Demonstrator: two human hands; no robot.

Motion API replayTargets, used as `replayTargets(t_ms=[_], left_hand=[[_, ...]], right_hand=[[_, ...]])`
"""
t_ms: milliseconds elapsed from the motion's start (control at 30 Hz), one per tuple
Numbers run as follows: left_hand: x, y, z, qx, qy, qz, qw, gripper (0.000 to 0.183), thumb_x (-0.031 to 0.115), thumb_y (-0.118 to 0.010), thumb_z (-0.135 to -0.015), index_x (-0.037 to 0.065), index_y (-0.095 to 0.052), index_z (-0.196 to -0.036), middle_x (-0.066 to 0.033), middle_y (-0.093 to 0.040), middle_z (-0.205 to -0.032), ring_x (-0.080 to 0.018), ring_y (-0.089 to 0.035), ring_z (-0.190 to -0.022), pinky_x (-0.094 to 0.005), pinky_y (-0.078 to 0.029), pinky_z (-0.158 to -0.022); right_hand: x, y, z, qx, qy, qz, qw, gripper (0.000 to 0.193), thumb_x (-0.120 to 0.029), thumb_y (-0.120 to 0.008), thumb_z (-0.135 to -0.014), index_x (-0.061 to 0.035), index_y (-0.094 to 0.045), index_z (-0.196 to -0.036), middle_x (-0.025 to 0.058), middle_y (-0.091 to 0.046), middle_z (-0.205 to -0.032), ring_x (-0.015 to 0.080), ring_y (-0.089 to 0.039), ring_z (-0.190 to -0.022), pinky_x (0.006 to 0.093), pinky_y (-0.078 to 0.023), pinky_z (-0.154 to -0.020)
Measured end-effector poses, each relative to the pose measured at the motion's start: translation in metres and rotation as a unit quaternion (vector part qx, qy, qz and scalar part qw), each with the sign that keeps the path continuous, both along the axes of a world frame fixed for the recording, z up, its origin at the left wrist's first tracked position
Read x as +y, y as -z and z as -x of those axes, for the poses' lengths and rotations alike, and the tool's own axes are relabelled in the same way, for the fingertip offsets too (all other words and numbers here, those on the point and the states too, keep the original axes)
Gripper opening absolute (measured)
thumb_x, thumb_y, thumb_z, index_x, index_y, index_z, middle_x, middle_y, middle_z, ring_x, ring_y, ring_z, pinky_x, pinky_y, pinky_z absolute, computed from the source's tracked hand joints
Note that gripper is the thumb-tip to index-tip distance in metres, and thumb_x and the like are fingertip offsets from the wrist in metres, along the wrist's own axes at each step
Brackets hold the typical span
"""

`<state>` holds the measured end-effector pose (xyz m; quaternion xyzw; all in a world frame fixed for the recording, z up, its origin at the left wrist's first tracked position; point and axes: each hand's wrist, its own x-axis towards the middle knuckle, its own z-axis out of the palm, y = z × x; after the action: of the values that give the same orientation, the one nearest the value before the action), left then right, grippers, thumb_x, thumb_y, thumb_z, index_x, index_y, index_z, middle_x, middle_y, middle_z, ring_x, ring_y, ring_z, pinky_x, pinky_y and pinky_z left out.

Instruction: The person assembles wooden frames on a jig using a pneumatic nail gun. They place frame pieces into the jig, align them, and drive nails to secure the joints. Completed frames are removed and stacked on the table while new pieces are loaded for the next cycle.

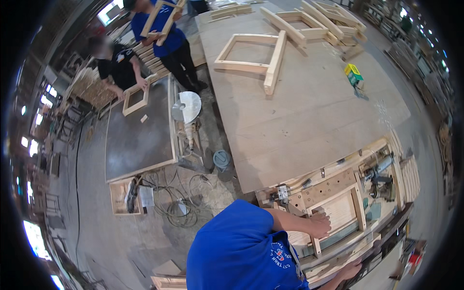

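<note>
My left grip curls over a pale wooden frame, which sits just beneath it in a jig; whether it pinches, I cannot tell. My right grip is by the jig's edge, its closure unclear. I judge the frame light, stiff, best held by its bars.

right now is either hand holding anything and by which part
Cannot be told: the left hand lies over a side bar of the wooden frame, but neither its grip nor that of the right hand shows clearly.
</note>
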<state>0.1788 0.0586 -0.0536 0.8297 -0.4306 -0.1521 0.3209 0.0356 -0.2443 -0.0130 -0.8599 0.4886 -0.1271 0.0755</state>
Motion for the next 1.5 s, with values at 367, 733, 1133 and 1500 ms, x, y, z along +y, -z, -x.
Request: replayTargets(t_ms=[367,733,1133,1500], left_hand=[[0.0,-0.011,-0.003,0.039,0.006,-0.022,0.999,0.037,0.036,-0.058,-0.1,0.003,-0.076,-0.098,-0.0195,-0.072,-0.107,-0.0386,-0.061,-0.117,-0.0535,-0.042,-0.108],[0.003,-0.003,0.004,0.001,-0.023,0.006,1.0,0.039,0.036,-0.057,-0.096,0.003,-0.076,-0.091,-0.0192,-0.073,-0.101,-0.0371,-0.063,-0.114,-0.0516,-0.042,-0.106],[0.0,-0.006,0.002,0.031,-0.005,-0.02,0.999,0.039,0.034,-0.056,-0.099,0.001,-0.077,-0.097,-0.0227,-0.073,-0.109,-0.0397,-0.064,-0.117,-0.0516,-0.044,-0.11],[-0.004,-0.001,0.002,-0.002,-0.009,-0.036,0.999,0.039,0.033,-0.055,-0.099,0.003,-0.077,-0.09,-0.0201,-0.074,-0.096,-0.0392,-0.066,-0.108,-0.0525,-0.046,-0.103]], right_hand=[[0.001,0.012,0.01,0.09,0.066,0.012,0.994,0.048,-0.043,-0.052,-0.108,-0.0027,-0.062,-0.133,0.0259,-0.073,-0.112,0.0491,-0.071,-0.101,0.0625,-0.056,-0.083],[0.016,-0.07,0.091,0.071,-0.131,0.153,0.977,0.062,-0.048,-0.069,-0.098,0.0077,-0.07,-0.124,0.0306,-0.074,-0.112,0.0473,-0.071,-0.101,0.054,-0.058,-0.089],[0.033,-0.075,0.132,0.074,-0.046,0.224,0.971,0.058,-0.048,-0.068,-0.099,0.0061,-0.073,-0.12,0.03,-0.075,-0.109,0.0471,-0.072,-0.098,0.053,-0.058,-0.087],[0.027,-0.067,0.163,0.078,-0.018,0.262,0.962,0.055,-0.048,-0.067,-0.1,0.0047,-0.075,-0.117,0.0295,-0.075,-0.106,0.0468,-0.072,-0.095,0.0521,-0.058,-0.085]])
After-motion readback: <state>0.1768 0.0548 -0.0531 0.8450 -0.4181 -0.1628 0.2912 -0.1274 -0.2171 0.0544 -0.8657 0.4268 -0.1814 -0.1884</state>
